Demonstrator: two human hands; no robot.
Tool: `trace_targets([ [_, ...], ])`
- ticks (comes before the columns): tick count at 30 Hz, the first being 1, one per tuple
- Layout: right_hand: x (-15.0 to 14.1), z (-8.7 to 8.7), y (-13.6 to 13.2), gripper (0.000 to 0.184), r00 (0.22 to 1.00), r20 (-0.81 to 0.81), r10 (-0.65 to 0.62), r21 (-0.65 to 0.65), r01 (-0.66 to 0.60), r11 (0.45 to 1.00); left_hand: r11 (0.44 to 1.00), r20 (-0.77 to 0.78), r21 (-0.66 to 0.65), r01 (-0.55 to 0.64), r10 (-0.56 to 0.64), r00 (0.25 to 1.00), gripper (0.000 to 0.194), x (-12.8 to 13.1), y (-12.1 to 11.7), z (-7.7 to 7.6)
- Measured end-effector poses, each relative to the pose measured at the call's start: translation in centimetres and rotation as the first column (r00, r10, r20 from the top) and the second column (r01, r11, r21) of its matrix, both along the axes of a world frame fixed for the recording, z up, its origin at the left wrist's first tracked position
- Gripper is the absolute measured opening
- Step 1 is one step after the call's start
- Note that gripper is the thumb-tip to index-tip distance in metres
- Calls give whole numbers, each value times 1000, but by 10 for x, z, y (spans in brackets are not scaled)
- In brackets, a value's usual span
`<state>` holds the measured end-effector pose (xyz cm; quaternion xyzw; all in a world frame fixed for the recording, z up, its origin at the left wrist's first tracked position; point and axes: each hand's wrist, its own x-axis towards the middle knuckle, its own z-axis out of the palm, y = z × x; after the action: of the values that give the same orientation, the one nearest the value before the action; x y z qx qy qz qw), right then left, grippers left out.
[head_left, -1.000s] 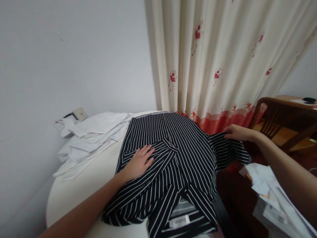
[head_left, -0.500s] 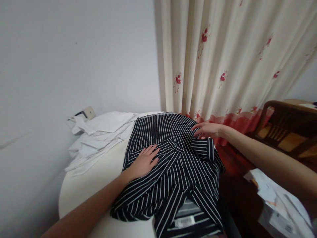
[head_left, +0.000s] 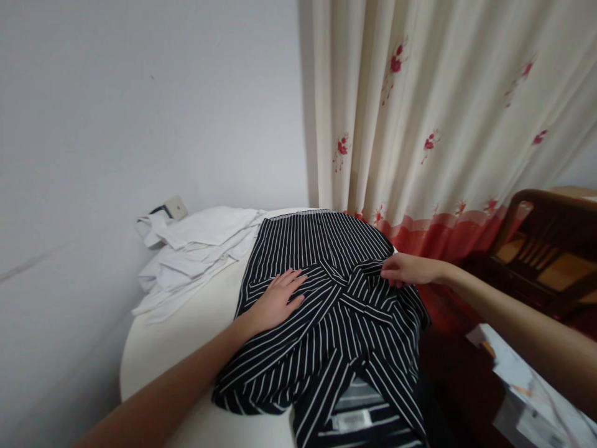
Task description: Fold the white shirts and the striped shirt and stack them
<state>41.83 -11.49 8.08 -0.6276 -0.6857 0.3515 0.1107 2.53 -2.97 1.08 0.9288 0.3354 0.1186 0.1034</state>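
Observation:
A black shirt with white stripes (head_left: pixel 321 242) lies spread on a white round-edged table (head_left: pixel 140 367), its collar and pale label nearest me. My left hand (head_left: pixel 278 302) rests flat on the sleeve folded across the left side, fingers stretched out. At the right edge of the shirt, my right hand (head_left: pixel 402 269) has its fingers bent and pressed together on the fabric of the other sleeve, which is bunched toward the middle. The fingertips of that hand are partly hidden by the cloth.
Crumpled white cloth (head_left: pixel 200 239) lies at the table's back left by the wall. Behind hangs a cream curtain (head_left: pixel 368 124) with red flowers. A wooden chair (head_left: pixel 522 230) stands at the right, and white papers or packaging (head_left: pixel 527 379) lie lower right.
My right hand has come down and closed on the right sleeve, whose cuff has turned inward across the shirt. My left hand stays in place on the other sleeve. The view shifts slightly.

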Motion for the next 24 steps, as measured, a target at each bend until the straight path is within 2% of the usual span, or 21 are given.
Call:
trace_targets([
  [2,4,-9,-5,32,999,-36,-37,22,38,999,996,43,50,73,-75,996,52,7,-8,10],
  [4,10,-16,-4,27,993,-51,-111,109,115,987,972,42,101,212,-217,975,56,20,-21,22],
  [8,23,-23,2,20,965,-30,-261,298,257,919,867,-34,187,462,-464,885,58,65,-53,38],
  [11,27,-28,-4,17,957,49,-287,436,238,868,798,-83,245,551,-549,832,52,105,-66,38],
  [14,33,-40,-21,15,941,104,-321,522,223,824,763,-142,300,573,-558,818,39,134,-65,31],
  [17,44,-62,-42,27,944,-39,-327,481,305,822,740,-179,308,598,-572,801,30,151,-54,27],
  [19,49,-77,-56,35,935,-194,-298,419,353,836,764,-88,250,595,-594,800,28,157,-45,31],
  [21,51,-90,-69,42,898,-330,-293,350,404,845,818,117,137,559,-574,810,33,162,-35,41],
  [24,45,-101,-84,48,835,-434,-339,279,482,830,874,451,-66,481,-404,796,35,170,-19,61],
])
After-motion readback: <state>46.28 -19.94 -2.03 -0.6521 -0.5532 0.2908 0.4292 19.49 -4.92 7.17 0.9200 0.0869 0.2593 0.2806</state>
